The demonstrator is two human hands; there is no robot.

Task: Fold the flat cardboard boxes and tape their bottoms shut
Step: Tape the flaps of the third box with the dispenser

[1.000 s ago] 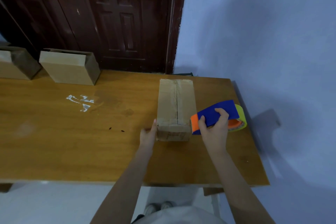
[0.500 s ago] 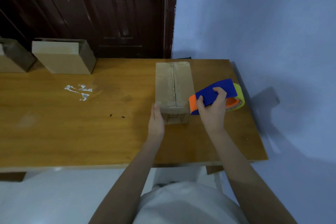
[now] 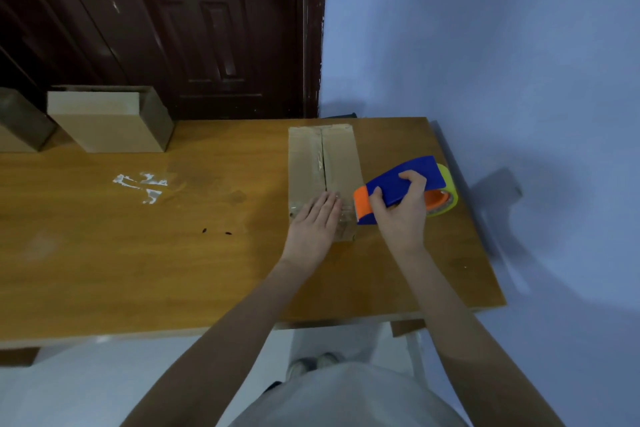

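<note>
Up top, the left hand [image 3: 317,227] lies flat, fingers spread, on the near end of the long brown cardboard box [image 3: 323,163] resting on the wooden table [image 3: 138,253]. Just right of those fingers, the right hand [image 3: 401,215] is wrapped around the blue-and-orange tape dispenser [image 3: 391,191], which touches the box's right edge.

A wooden table [image 3: 138,270] stands against a blue wall [image 3: 485,45] beside a dark panelled door [image 3: 207,28], pale floor [image 3: 69,392] below.
</note>
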